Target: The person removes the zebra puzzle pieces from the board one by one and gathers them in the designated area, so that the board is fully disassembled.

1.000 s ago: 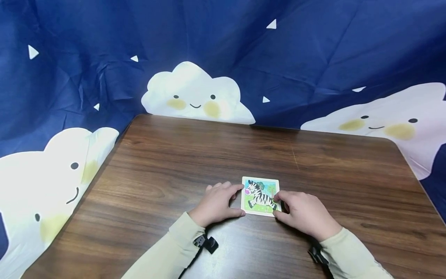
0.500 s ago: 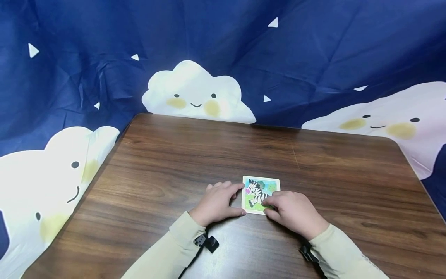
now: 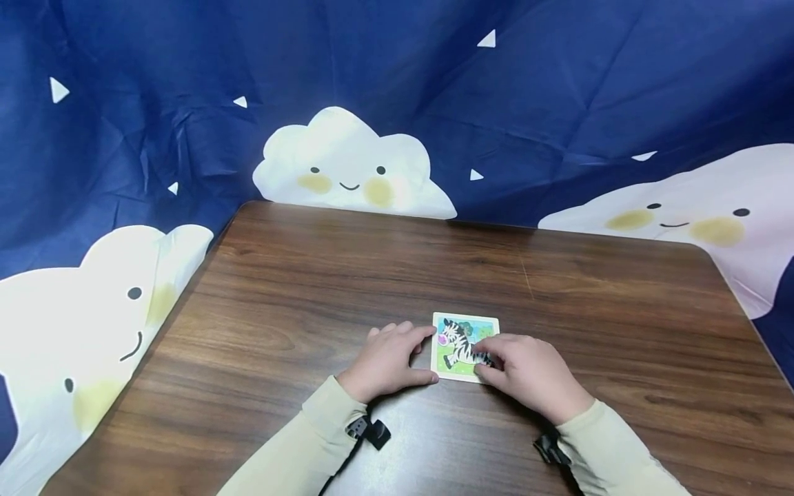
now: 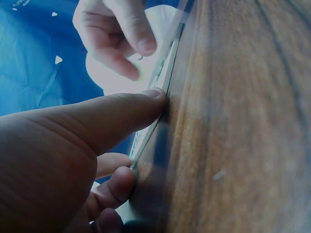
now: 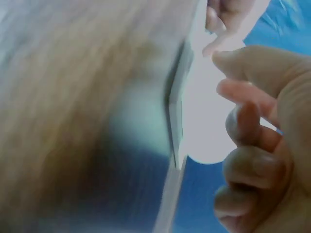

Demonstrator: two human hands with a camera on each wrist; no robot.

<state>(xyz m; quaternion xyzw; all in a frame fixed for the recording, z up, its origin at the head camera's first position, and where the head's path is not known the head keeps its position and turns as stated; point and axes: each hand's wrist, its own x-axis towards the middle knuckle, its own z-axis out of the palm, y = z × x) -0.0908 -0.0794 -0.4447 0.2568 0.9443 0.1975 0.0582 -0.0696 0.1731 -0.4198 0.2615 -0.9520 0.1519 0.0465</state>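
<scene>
A small square zebra jigsaw puzzle (image 3: 457, 337) with a pale frame lies flat on the brown table. My left hand (image 3: 389, 362) rests at its left side, index fingertip near the far left corner and thumb at the near left corner. In the left wrist view, the thumb (image 4: 121, 111) lies straight against the board's edge. Over the puzzle's right part hovers my right hand (image 3: 527, 368), hiding the zebra's rear. The right wrist view shows its thumb and fingers (image 5: 257, 63) bent and apart, nothing between them, above the board's edge (image 5: 176, 111).
The wooden table (image 3: 322, 269) extends around the puzzle on all sides. Behind and to the left hangs a blue cloth (image 3: 397, 62) printed with white smiling clouds (image 3: 347, 162). Both wrists carry black straps.
My right hand moved left over the puzzle from its right edge, then slightly back to the right, its thumb and index parting more. The left hand and the puzzle stayed put.
</scene>
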